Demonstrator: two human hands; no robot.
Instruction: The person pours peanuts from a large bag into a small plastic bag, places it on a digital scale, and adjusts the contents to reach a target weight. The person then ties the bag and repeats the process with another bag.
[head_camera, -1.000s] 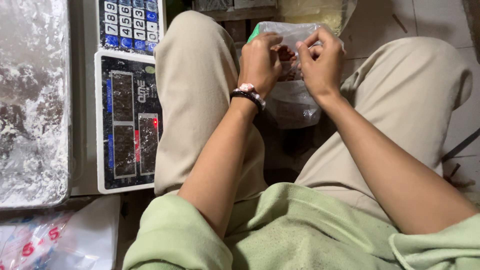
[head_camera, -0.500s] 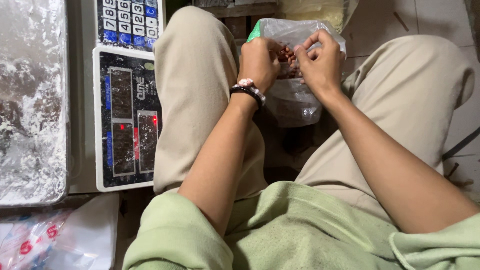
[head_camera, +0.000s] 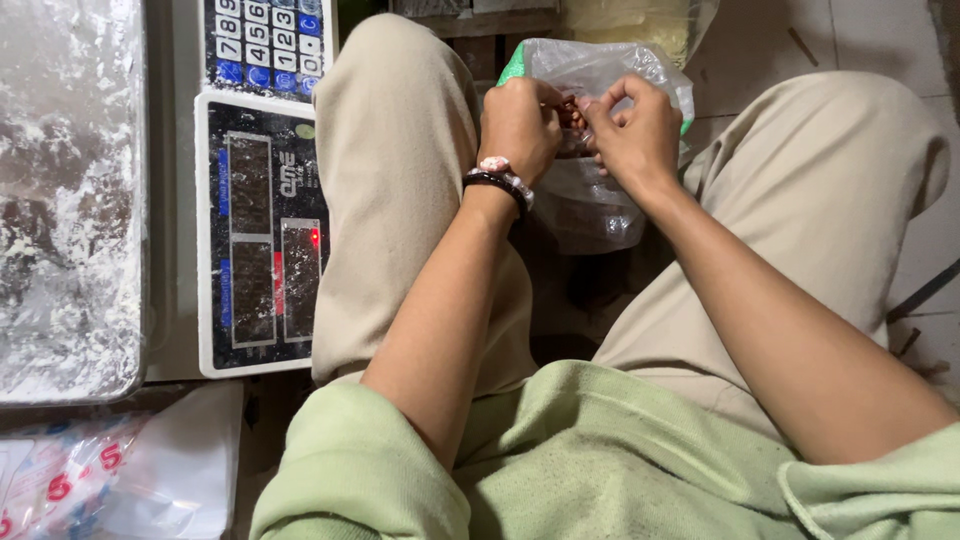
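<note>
Head view, looking down on a seated person. The left hand is clenched on the mouth of a clear plastic bag, knuckles up, a dark bracelet at the wrist. The right hand faces it, fingertips pinching the same bag mouth from the other side. The 2 hands sit just beside each other; between them a few small reddish-brown pieces show, and I cannot tell whether they lie inside the bag or in the fingers.

The bag is thin, crumpled and see-through, with a green strip at its upper edge. Its top rises above the hands; its body hangs below them, in the gap between the knees, which are in beige trousers. Both sleeves are pale green.

To the person's left, touching the left thigh, stands a digital weighing scale with a keypad and 1 small red light. Beside it lies a metal tray dusted with white powder. Printed plastic bags lie near the bottom left corner.
</note>
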